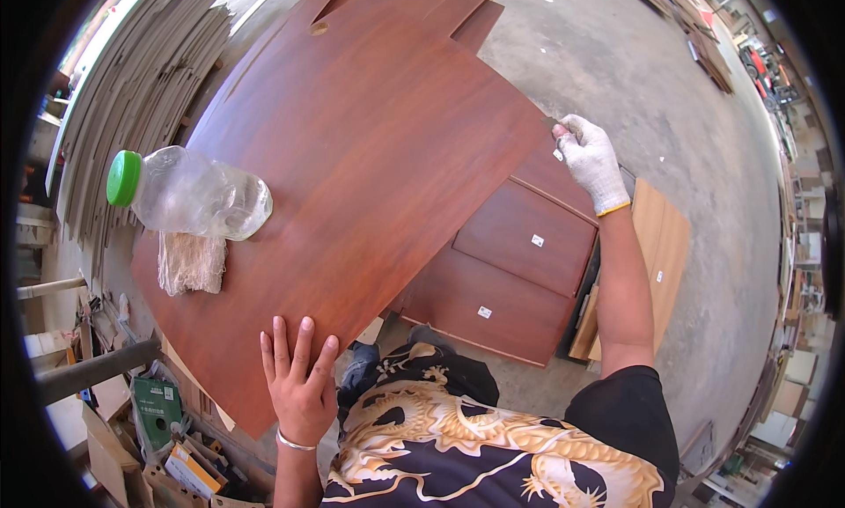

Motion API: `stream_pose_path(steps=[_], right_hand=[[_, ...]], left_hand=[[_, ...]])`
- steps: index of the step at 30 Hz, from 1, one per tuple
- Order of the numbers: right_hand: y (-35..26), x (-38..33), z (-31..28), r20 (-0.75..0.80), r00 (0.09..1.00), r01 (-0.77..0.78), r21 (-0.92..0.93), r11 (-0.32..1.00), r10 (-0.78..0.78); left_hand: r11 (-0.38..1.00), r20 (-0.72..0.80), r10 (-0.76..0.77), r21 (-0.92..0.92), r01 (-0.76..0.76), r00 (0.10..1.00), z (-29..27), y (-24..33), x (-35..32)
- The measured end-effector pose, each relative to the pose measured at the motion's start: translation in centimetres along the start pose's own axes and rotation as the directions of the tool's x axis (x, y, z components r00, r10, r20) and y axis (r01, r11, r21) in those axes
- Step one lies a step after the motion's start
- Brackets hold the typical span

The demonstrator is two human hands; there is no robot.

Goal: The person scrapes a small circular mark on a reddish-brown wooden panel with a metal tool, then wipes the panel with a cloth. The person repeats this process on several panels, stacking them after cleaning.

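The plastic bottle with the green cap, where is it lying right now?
In the head view, the plastic bottle lies on its side on the left part of the reddish-brown panel, resting partly on a pale cloth, up-left of the bare left hand.

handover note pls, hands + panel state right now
Left hand: bare, flat, fingers spread on the near edge of the big panel.
Right hand: gloved, pinching something small at the panel's far right corner; can't tell what.
Bottle lies on its side on the panel's left, on a cloth.
More panels stacked on the floor below.
Done: panel steadied. Left: whatever is at that corner is still in the fingers.
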State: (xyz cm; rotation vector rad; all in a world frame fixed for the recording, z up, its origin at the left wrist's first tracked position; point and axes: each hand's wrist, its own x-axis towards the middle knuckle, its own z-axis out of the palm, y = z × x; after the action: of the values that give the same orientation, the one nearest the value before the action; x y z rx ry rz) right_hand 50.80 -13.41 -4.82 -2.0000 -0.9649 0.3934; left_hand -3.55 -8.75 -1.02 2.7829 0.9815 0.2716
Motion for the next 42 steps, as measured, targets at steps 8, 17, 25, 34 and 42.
stream_pose_path(steps=[8,17,25,34,42], right_hand=[[-0.1,0.3,-0.3,-0.015,0.999,0.036,-0.104,0.994,-0.038],[0.3,0.1,-0.6,-0.017,0.992,0.122,-0.187,0.975,-0.127],[-3.2,-5.3,3.7,0.037,0.997,0.068,-0.201,0.977,-0.062],[-8.0,-7.9,4.5,0.046,0.998,0.058,-0.348,0.936,-0.044],[-9.2,-10.1,6.1,0.080,0.992,0.120,-0.367,0.922,-0.098]], left_hand=[[1.000,0.025,0.025,0.007,-0.025,0.999,-0.3,0.0,0.0],[1.000,0.011,0.029,-0.003,-0.029,1.000,0.0,-0.1,-0.1],[0.999,-0.002,0.035,0.025,-0.035,0.999,0.5,0.4,0.2],[0.999,-0.016,0.043,0.018,-0.043,0.999,-0.1,0.2,-0.1],[0.998,-0.044,0.065,0.006,-0.064,0.997,-0.1,0.4,0.1]])
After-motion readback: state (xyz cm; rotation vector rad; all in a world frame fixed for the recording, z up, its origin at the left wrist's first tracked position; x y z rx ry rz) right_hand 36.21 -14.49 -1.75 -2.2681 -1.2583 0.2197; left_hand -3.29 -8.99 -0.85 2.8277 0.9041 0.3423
